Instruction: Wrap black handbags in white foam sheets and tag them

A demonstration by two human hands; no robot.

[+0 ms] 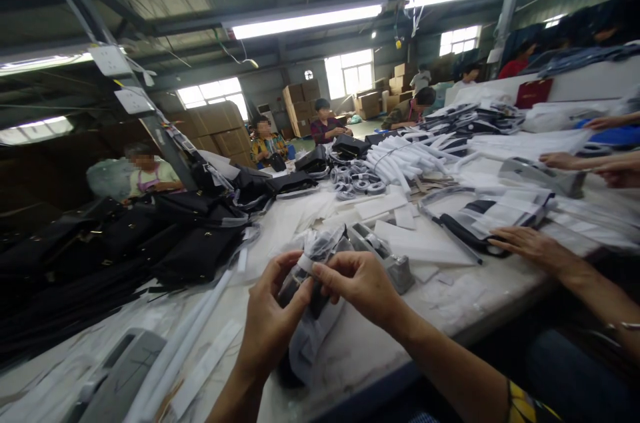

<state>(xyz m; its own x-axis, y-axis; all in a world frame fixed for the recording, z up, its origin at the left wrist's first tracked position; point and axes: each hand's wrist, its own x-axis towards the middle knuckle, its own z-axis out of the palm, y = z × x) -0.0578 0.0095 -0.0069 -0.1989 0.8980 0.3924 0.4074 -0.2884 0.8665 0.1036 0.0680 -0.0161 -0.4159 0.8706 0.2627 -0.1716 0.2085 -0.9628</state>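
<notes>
My left hand and my right hand meet over a dark strap bundle at the table's near edge. White and clear wrapping covers its upper part. A narrow white band goes around the wrapped part, pinched between the fingers of both hands. The lower end of the bundle hangs toward me and is blurred. Just behind my right hand stands a grey tape dispenser.
Black bags are heaped on the left. Another grey dispenser and long white foam tubes lie at lower left. Foam tubes and wrapped rings are piled ahead. A co-worker's hand touches a wrapped black item on the right.
</notes>
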